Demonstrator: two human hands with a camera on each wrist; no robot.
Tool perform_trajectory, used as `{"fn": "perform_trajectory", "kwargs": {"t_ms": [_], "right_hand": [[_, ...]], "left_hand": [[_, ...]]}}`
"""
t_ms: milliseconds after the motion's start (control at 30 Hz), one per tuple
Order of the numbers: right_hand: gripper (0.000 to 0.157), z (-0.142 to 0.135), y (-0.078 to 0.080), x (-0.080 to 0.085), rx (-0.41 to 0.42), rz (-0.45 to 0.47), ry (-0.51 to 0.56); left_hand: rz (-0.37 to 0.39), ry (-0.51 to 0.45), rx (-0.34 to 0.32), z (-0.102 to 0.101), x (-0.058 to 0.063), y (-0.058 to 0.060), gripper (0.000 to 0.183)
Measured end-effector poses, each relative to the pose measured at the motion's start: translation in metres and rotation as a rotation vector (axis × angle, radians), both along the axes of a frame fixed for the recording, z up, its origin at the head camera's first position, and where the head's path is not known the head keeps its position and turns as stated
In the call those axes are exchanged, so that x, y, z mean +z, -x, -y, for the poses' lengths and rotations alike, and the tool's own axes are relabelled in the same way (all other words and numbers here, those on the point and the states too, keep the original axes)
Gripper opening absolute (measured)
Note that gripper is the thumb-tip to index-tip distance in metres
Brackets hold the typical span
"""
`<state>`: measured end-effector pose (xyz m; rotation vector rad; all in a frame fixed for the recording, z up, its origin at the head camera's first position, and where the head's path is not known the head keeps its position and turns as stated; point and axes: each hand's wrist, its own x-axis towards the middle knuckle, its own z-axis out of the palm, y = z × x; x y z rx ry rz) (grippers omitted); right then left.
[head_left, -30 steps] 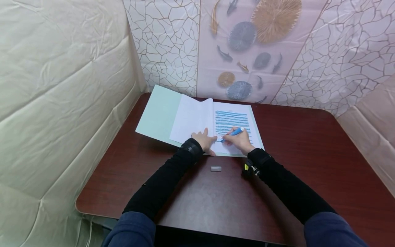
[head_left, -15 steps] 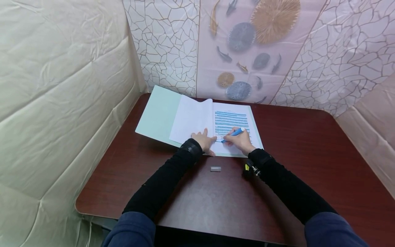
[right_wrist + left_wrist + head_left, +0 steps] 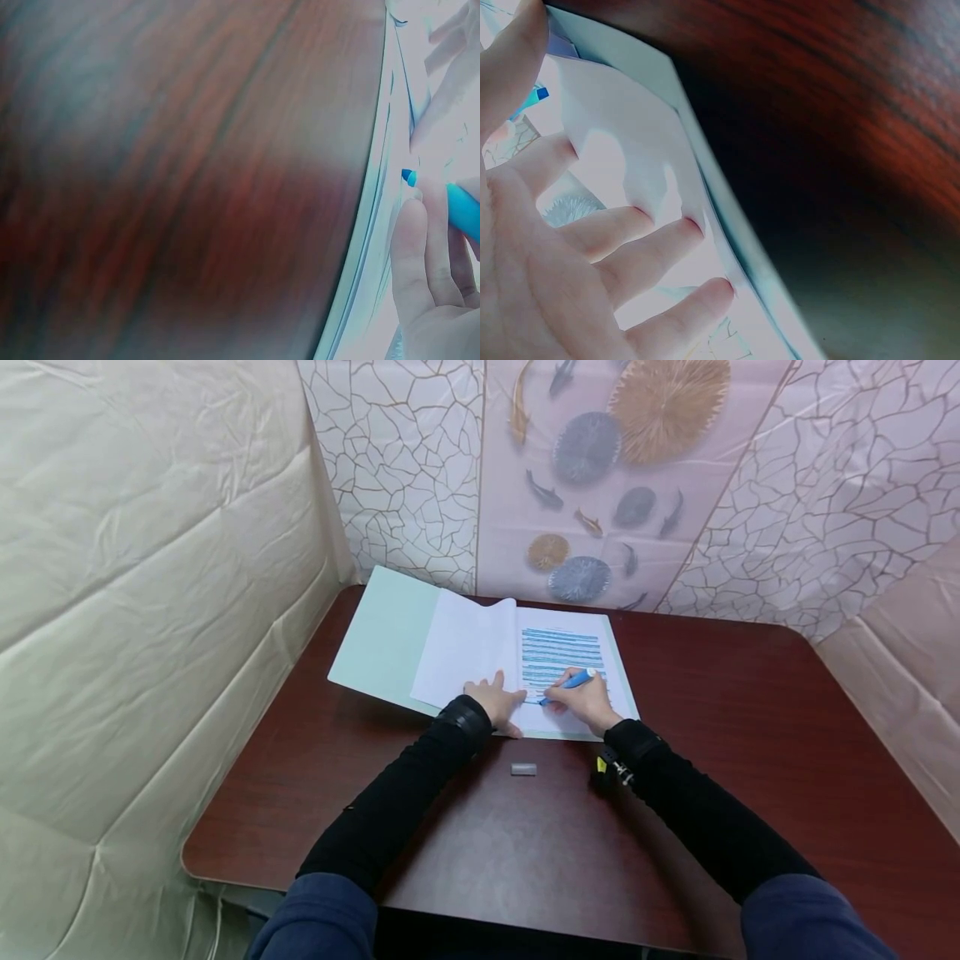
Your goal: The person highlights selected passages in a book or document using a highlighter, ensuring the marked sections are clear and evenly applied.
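Note:
A pale green folder (image 3: 386, 631) lies open, with its white left sheet (image 3: 468, 639) turned over. The printed right page (image 3: 562, 619) carries several lines marked in blue. My left hand (image 3: 493, 702) rests with spread fingers on the turned sheet near its lower edge; in the left wrist view its fingertips (image 3: 718, 291) press on the paper. My right hand (image 3: 591, 703) pinches a blue highlighter (image 3: 577, 679), whose tip meets the page at a lower line. The right wrist view shows the highlighter (image 3: 465, 212) between thumb and fingers, partly hidden by them.
A small grey cylinder (image 3: 523, 769), perhaps a cap, lies on the dark red-brown table (image 3: 720, 710) in front of the folder. Black bands with devices sit on both wrists. A patterned cloth (image 3: 408, 477) hangs behind the table, and a cream cloth (image 3: 165, 568) stands at the left.
The highlighter tip has slid very slightly rightward along the lower line with my right hand. My left hand stays in place on the sheet.

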<state>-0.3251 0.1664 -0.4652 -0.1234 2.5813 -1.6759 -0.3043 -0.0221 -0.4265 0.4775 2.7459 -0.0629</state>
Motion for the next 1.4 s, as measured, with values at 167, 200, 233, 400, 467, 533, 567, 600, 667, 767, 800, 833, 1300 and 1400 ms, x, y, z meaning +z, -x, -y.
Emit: {"fn": "perform_trajectory", "kwargs": {"t_ms": [167,200,233,400,467,533,567,600,667,767,800,833,1300,1400], "right_hand": [[0.017,-0.0007,0.001,-0.0011,-0.009,-0.004,0.0],[0.018,-0.0012,0.0012,-0.0013,-0.008,-0.006,0.001],[0.018,-0.0017,0.0012,-0.0013,-0.005,-0.006,0.0],[0.018,-0.0025,0.0008,-0.0005,-0.01,-0.01,-0.007],[0.016,-0.0028,0.0008,-0.0004,-0.008,-0.016,-0.01],[0.015,-0.0033,0.0009,-0.0005,-0.002,-0.023,0.002],[0.014,-0.0036,0.0011,-0.0008,0.002,-0.026,0.005],[0.014,-0.0037,0.001,-0.0008,0.004,-0.026,0.007],[0.014,-0.0037,0.0006,-0.0003,0.003,-0.026,0.002],[0.015,-0.0033,-0.0006,0.0013,-0.018,-0.012,-0.026],[0.016,-0.0032,-0.0009,0.0019,-0.027,-0.008,-0.035],[0.017,-0.0034,-0.001,0.0023,-0.033,-0.008,-0.048],[0.02,-0.0072,0.0001,0.0004,-0.058,0.0,-0.083],[0.02,-0.007,0.0004,0.0005,-0.063,0.0,-0.089]], "left_hand": [[0.004,0.0,0.003,-0.0002,-0.0017,0.0015,0.081],[0.002,-0.001,0.002,-0.0002,-0.002,0.0017,0.081],[0.001,0.002,0.004,-0.0003,-0.0024,0.002,0.081],[-0.007,-0.005,-0.001,0.0001,-0.002,0.0011,0.081],[-0.004,-0.006,0.001,0.0,-0.0018,0.0012,0.08],[0.004,-0.005,0.007,-0.0003,-0.0029,0.003,0.081],[0.008,-0.004,0.01,-0.0006,-0.0031,0.0033,0.081],[0.013,-0.002,0.015,-0.001,-0.0032,0.0037,0.081],[0.022,-0.001,0.021,-0.0011,-0.0025,0.0038,0.081],[0.024,-0.009,0.023,-0.0007,-0.0036,0.0045,0.082],[0.026,-0.008,0.026,-0.0007,-0.0034,0.0044,0.082],[0.025,-0.011,0.026,-0.0005,-0.0029,0.0038,0.082],[0.009,-0.003,0.021,-0.0007,-0.0004,-0.0006,0.081],[0.009,-0.005,0.018,-0.0005,0.0009,-0.0011,0.081]]}}
